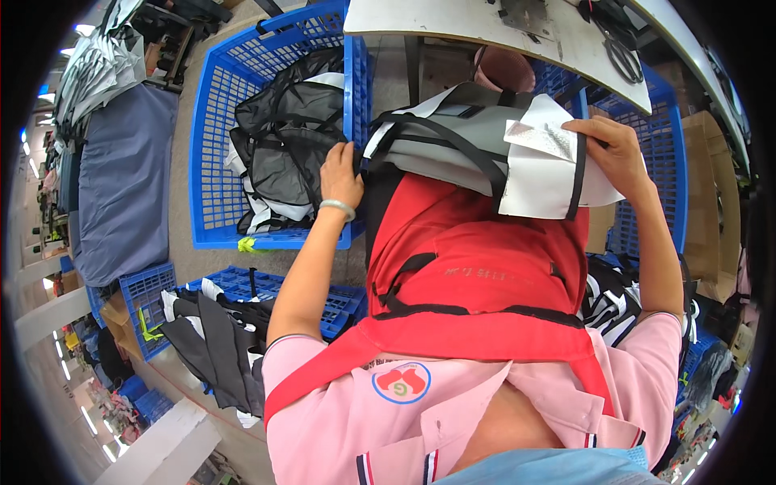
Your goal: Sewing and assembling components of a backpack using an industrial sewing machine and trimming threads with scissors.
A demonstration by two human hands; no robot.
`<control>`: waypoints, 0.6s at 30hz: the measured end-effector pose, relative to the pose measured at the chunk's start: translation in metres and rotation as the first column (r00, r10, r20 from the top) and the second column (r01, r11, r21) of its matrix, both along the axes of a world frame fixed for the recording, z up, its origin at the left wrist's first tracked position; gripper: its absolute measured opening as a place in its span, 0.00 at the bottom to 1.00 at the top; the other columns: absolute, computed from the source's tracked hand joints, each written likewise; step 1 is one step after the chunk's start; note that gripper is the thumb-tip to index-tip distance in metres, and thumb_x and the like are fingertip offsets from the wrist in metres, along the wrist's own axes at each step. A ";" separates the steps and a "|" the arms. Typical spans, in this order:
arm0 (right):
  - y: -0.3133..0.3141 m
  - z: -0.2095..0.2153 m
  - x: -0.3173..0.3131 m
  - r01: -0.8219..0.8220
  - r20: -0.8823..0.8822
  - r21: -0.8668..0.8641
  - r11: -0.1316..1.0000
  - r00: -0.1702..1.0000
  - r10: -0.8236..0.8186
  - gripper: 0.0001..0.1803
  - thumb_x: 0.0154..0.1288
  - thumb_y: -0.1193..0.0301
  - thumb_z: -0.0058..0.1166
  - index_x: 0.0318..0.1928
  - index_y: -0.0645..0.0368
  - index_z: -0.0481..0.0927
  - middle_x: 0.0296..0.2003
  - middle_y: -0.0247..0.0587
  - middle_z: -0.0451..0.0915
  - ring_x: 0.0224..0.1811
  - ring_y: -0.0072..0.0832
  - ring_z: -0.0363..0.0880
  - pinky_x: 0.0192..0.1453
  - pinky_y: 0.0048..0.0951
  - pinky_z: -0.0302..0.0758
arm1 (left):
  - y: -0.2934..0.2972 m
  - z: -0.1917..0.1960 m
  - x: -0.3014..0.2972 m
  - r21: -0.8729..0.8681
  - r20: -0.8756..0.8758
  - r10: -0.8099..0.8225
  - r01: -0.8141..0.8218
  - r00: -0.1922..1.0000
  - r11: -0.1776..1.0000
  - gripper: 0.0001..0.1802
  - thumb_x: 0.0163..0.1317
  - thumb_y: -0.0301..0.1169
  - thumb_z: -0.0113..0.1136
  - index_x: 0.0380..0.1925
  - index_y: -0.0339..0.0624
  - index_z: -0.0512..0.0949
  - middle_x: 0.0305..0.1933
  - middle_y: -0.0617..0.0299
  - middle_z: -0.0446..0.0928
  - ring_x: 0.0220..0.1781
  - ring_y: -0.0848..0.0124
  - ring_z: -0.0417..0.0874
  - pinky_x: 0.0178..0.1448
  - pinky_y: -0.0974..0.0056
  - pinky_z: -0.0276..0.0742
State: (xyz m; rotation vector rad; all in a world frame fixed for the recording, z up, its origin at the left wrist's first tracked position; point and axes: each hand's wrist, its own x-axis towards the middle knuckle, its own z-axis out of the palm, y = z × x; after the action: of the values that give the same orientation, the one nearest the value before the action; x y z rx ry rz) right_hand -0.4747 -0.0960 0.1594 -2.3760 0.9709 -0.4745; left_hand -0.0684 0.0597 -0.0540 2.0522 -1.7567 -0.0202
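Observation:
A grey bag (pixel 453 137) with black straps and a white, silvery lining lies across my lap, over a red apron (pixel 477 259). My right hand (pixel 613 153) pinches the edge of its white flap (pixel 540 182), which has black binding and a shiny silver face. Beside the bag's left end, my left hand (pixel 341 178), wearing a pale bangle, is closed with curled fingers at the right rim of a blue crate (pixel 356 89). Black fabric shows at its fingertips; what it grips is partly hidden. More dark grey bags (pixel 283 162) lie heaped in that crate.
A white worktable (pixel 453 18) stands ahead, with black scissors (pixel 622 61) at its right end and a pink bin (pixel 503 71) below. Another blue crate (pixel 667 162) and cardboard (pixel 711 202) stand right. Dark fabric pieces (pixel 214 343) lie over a crate at lower left.

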 end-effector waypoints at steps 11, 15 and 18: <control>0.007 0.003 -0.030 0.237 -0.394 0.361 0.902 0.916 -0.083 0.10 0.54 0.72 0.63 0.34 0.65 0.80 0.24 0.39 0.75 0.28 0.26 0.74 0.35 0.30 0.71 | -0.070 0.121 0.040 -0.030 -0.749 -0.054 0.049 0.660 0.998 0.07 0.59 0.26 0.62 0.30 0.30 0.80 0.23 0.70 0.74 0.25 0.82 0.70 0.29 0.71 0.66; 0.014 0.017 -0.034 0.036 -0.230 0.275 0.961 0.973 0.030 0.09 0.55 0.71 0.61 0.31 0.65 0.80 0.27 0.46 0.78 0.32 0.38 0.77 0.38 0.35 0.72 | -0.064 0.217 -0.047 -0.120 -0.405 -0.466 0.460 0.787 0.880 0.09 0.58 0.28 0.62 0.32 0.29 0.79 0.29 0.44 0.79 0.30 0.52 0.81 0.35 0.60 0.74; 0.038 0.046 -0.005 -0.187 -0.125 0.115 0.976 0.972 0.201 0.10 0.56 0.71 0.60 0.29 0.62 0.73 0.31 0.41 0.72 0.41 0.41 0.73 0.44 0.35 0.70 | -0.073 0.240 -0.088 -0.072 -0.353 -0.588 0.606 0.727 0.792 0.08 0.58 0.28 0.61 0.32 0.32 0.78 0.31 0.45 0.78 0.35 0.47 0.79 0.38 0.55 0.75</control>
State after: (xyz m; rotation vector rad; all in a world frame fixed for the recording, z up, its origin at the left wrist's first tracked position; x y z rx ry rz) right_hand -0.4801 -0.0578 0.2049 -2.4029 0.7893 -0.1857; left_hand -0.1562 -0.0134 0.1858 1.2991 -2.0939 -0.6034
